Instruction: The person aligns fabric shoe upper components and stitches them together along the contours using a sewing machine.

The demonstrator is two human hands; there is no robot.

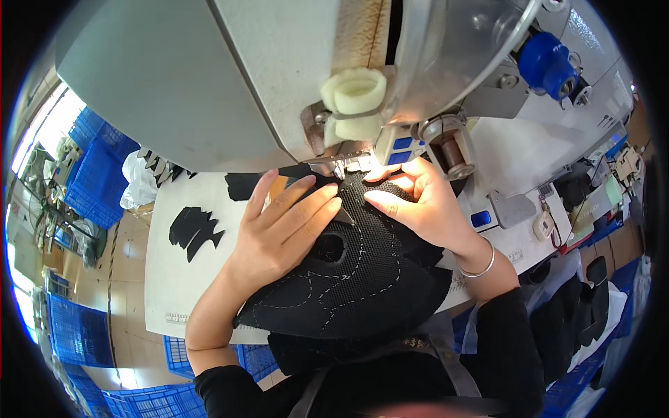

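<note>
A black mesh shoe upper piece with white dashed marking lines and a round hole lies under the head of a sewing machine. My left hand rests on its left part, fingers stretched out and pointing at the needle area. Just right of the needle, my right hand has its fingers curled and its thumb on the mesh, gripping it. The near edge of the piece hangs toward my body. Small black cut pieces lie on the white table, left of my left hand.
A brown thread bobbin and a blue knob sit on the machine's right side. Blue crates stand on the floor at the left. A white plastic bag is beyond the table's left edge. More black pieces lie at the right.
</note>
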